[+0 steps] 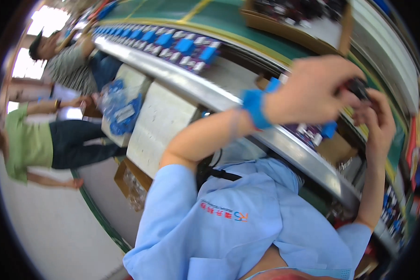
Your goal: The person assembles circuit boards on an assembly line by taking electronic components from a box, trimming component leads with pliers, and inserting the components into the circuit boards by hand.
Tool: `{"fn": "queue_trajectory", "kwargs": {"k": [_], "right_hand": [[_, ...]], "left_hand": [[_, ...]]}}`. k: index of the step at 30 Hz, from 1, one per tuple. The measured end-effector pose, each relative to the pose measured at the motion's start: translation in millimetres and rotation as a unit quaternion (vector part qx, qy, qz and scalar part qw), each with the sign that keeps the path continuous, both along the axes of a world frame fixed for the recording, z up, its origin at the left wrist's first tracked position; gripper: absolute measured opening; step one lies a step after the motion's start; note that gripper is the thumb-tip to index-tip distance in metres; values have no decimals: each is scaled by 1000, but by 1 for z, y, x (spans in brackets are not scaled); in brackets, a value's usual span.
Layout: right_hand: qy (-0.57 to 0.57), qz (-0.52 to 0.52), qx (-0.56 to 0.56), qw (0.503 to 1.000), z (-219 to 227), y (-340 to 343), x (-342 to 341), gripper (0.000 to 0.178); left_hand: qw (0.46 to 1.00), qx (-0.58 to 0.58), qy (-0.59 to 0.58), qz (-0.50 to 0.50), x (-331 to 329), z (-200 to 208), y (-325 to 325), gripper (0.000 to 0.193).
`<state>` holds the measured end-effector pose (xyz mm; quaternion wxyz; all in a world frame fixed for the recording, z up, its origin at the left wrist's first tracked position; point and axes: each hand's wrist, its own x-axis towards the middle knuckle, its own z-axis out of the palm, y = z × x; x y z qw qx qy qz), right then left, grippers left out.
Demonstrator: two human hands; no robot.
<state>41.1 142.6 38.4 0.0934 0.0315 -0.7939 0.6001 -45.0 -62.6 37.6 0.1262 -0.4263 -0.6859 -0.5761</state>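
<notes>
Up between the 2 hands, toward the upper right: 1 small black part (358, 88), blurred. Around its left side, left hand (312, 88) curled narrow, apparently with the part pinched between thumb and fingers. Just beside, right hand (380, 123) half curled, with fingertips near or on the part; cannot tell whether gripping too. Behind the left hand, at the wrist, a blue band (256, 108).

Judged partway through the handling of this 1 piece: up in the fingers, not set down. Cannot tell, through the blur, whether joined to anything or what remains to be done to it.

Along the metal rail (196, 82), a long row of blue units (165, 39), closely set; below the hands in view, a few more, partly hidden. Cannot tell whether finished or waiting, so no sure count of done and left. At the upper edge, against the green belt (219, 18), an open box (284, 30) with a heap of dark and pale parts inside; likewise unclear whether worked on or untouched.

Off to the left, well apart from the hands, 2 co-workers: 1 in a striped shirt (77, 70), 1 in a green shirt (30, 144), the latter with a hand near a blue bag (126, 112).
</notes>
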Motion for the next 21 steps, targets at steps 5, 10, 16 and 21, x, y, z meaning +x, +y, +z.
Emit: {"fn": "queue_trajectory", "kwargs": {"k": [5, 10, 16, 21], "right_hand": [[-91, 8, 105, 990, -25, 7, 19, 31], [-86, 26, 143, 986, -48, 3, 26, 33], [-54, 63, 161, 983, -61, 3, 24, 29], [-99, 64, 128, 985, -56, 4, 27, 26]], "left_hand": [[971, -229, -12, -63, -9, 5, -30, 32], [929, -350, 58, -99, 3, -5, -15, 34], [873, -459, 134, -92, 4, -8, -4, 33], [851, -488, 162, -107, 7, -7, 6, 34]]}}
